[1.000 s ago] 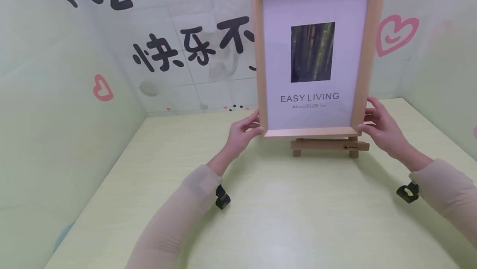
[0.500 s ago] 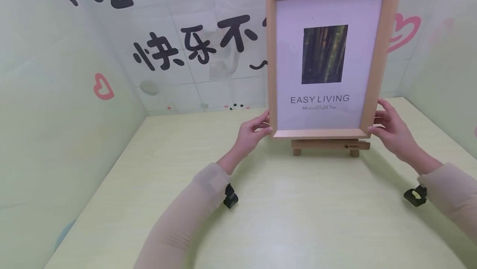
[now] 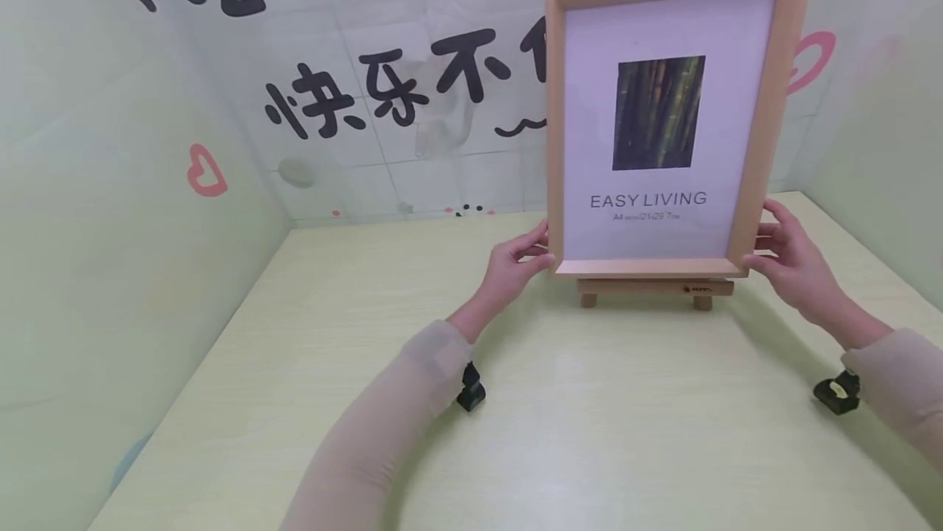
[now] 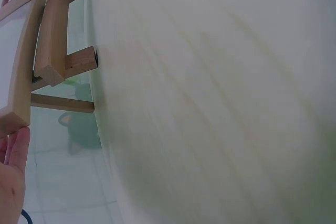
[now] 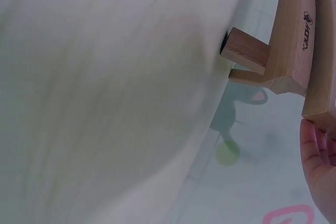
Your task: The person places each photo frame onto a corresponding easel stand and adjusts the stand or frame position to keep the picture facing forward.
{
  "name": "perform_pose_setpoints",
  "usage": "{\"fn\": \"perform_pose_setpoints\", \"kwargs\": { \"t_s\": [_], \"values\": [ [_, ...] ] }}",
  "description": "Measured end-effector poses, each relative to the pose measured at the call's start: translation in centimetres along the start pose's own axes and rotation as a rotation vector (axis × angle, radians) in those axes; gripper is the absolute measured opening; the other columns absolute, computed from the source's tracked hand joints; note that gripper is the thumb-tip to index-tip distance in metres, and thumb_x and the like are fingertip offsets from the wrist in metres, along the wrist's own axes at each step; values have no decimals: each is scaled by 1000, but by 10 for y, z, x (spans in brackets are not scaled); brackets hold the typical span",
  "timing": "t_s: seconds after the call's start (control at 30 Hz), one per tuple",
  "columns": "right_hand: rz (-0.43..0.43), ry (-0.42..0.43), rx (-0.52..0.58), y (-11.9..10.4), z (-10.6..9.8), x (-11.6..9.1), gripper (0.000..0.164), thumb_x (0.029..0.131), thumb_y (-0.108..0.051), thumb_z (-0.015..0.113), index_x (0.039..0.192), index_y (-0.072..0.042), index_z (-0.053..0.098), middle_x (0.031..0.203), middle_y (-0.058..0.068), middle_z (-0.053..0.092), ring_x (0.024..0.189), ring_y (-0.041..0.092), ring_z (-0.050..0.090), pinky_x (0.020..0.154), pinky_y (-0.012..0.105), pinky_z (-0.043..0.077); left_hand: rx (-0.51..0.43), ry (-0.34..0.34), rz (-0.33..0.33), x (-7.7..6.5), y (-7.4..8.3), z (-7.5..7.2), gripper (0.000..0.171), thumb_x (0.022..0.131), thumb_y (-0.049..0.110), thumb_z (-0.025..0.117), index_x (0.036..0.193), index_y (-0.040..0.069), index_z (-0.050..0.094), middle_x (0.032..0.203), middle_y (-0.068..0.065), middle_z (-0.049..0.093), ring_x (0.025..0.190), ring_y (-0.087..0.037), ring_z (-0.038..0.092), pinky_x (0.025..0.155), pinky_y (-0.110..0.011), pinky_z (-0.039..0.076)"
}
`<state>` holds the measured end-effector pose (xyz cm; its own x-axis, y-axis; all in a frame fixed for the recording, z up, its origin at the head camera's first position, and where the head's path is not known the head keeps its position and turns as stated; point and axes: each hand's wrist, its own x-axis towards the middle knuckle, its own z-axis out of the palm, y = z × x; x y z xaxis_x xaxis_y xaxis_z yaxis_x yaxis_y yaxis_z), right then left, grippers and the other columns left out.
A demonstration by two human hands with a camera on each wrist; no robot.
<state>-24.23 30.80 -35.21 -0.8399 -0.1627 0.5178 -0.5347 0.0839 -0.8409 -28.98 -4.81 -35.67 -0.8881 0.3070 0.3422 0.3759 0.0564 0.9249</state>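
A light wooden picture frame (image 3: 663, 267) with a white "EASY LIVING" insert and a small bamboo picture stands nearly upright in the head view. My left hand (image 3: 512, 269) grips its lower left corner, thumb in front and fingers behind. On the opposite lower corner, my right hand (image 3: 799, 265) holds the frame's side the same way. Right below and behind the frame is a small wooden easel (image 3: 656, 287), mostly hidden; its ledge and two front feet show. In the left wrist view, the easel's ledge (image 4: 52, 35) lies close beside the frame's bottom edge (image 4: 23, 72).
The pale wood-grain table (image 3: 552, 400) carries the easel near its back edge. Behind it hangs a wall covering (image 3: 331, 179) with black characters and pink hearts. Side walls (image 3: 133, 228) close in the table left and right. A black wrist mount (image 3: 471, 388) hangs under the left sleeve.
Both hands have carried the picture frame to the right and slightly down, so it now sits centred over the easel and overlaps the top of its ledge. The easel stays put.
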Motion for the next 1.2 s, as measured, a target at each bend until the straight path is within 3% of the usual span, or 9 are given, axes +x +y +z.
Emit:
{"fn": "perform_pose_setpoints", "kwargs": {
  "t_s": [0.27, 0.57, 0.8, 1.2],
  "values": [
    [10, 3, 24, 4, -6, -1, 75, 80, 26, 43, 139, -19, 32, 100, -11, 57, 86, -3, 57, 69, 5, 46, 14, -9, -12, 5, -4, 6, 53, 83, 1, 63, 132, 7, 46, 111, -21, 59, 97, -24, 61, 82, -27, 52],
    [45, 17, -24, 8, -12, -3, 81, 78, 29, 41, 140, -22, 30, 100, -13, 56, 86, -5, 56, 69, 4, 45, 34, -16, -50, 9, -2, 10, 53, 83, 0, 62, 133, 8, 45, 115, -22, 58, 103, -31, 58, 83, -25, 52],
    [114, 33, -174, 5, -16, -4, 80, 81, 24, 44, 141, -25, 26, 100, -19, 52, 86, -10, 52, 68, 3, 44, 27, -16, -77, 10, 1, 15, 53, 83, -1, 62, 133, 8, 45, 115, -22, 59, 102, -31, 59, 83, -24, 52],
    [180, 30, -280, 4, -20, -5, 80, 82, 20, 46, 144, -25, 20, 99, -22, 48, 87, -12, 49, 68, 2, 43, 41, 13, -63, 12, -7, 22, 56, 82, 3, 64, 134, 13, 46, 108, -20, 60, 98, -26, 61, 81, -23, 52]
  ]
}}
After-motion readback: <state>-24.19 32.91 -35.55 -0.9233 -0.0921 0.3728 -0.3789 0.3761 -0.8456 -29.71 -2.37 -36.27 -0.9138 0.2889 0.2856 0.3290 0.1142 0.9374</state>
